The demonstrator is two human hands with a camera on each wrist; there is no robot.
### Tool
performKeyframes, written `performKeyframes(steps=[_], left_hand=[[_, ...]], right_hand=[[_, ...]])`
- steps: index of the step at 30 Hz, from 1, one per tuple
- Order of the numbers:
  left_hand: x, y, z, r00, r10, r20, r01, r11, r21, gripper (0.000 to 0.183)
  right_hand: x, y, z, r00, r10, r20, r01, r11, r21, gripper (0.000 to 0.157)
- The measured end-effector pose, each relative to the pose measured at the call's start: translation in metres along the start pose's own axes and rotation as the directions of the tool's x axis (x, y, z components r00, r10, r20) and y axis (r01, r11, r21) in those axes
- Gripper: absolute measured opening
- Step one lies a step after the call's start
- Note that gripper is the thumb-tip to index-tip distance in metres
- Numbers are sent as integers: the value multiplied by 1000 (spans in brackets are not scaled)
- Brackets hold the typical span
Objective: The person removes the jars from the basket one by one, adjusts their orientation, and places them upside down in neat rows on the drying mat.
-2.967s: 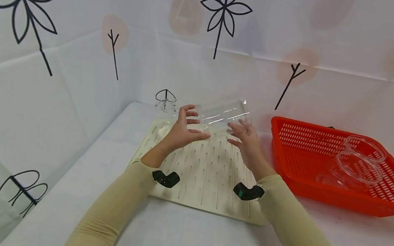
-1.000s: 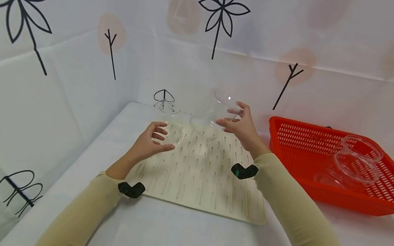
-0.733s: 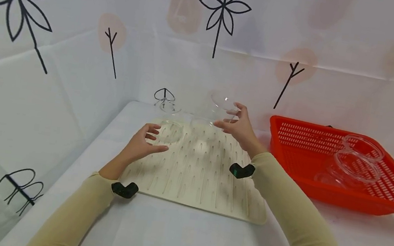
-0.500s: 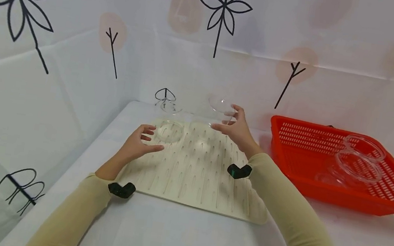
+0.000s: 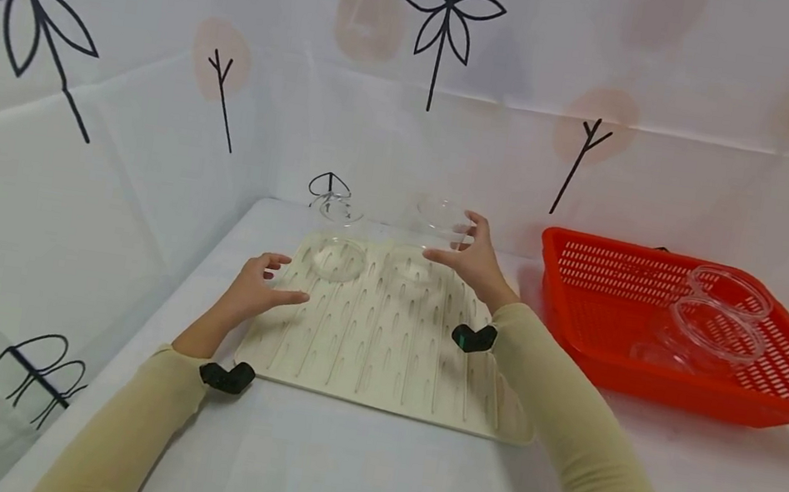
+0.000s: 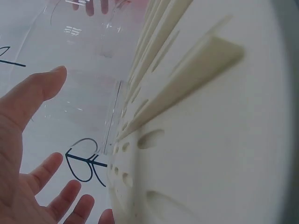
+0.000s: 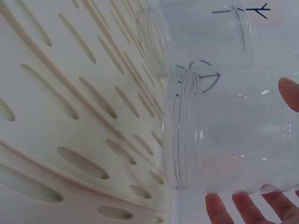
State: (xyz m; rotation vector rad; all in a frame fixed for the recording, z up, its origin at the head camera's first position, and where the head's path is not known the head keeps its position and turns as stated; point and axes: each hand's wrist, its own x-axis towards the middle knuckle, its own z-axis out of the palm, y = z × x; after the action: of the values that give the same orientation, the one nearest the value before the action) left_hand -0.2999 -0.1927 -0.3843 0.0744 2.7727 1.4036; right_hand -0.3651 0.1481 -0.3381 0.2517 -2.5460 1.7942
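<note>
My right hand [image 5: 472,259] holds a clear jar [image 5: 429,238] upside down at the far edge of the cream drying mat [image 5: 388,346], fingers curled around its upper part, mouth down and touching or nearly touching the ribs; in the right wrist view the jar's [image 7: 224,130] rim sits right at the mat [image 7: 70,116], though I cannot tell if it rests fully. Its long axis stands upright, and it lies straight ahead of my right hand, well nearer to it than to the left. My left hand [image 5: 253,293] hovers spread and relaxed over the mat's left edge, holding nothing, with a second jar [image 5: 338,242] standing mouth down just beyond its fingertips; the left wrist view shows the open palm [image 6: 23,154] beside that jar's [image 6: 79,84] clear wall. I count two jars on the mat, one mat, and one red basket [image 5: 608,343] well off to my right holding two clear round containers [image 5: 721,313].
</note>
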Motion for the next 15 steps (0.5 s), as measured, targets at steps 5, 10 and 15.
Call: performKeyframes(steps=[5,10,15], left_hand=[[1,-6,-2,999,-35,24,35,999,-9,79],[3,-10,-3,998,-38,53,38,999,-3,81],[2,-12,-6,996,-50,75,52,999,-15,83]], right_hand=[[1,5,-1,1000,16,2,-16,1000,-16,104],[1,7,-2,1000,28,2,-28,999,-18,104],[1,8,-3,999,34,-3,-34,999,-18,103]])
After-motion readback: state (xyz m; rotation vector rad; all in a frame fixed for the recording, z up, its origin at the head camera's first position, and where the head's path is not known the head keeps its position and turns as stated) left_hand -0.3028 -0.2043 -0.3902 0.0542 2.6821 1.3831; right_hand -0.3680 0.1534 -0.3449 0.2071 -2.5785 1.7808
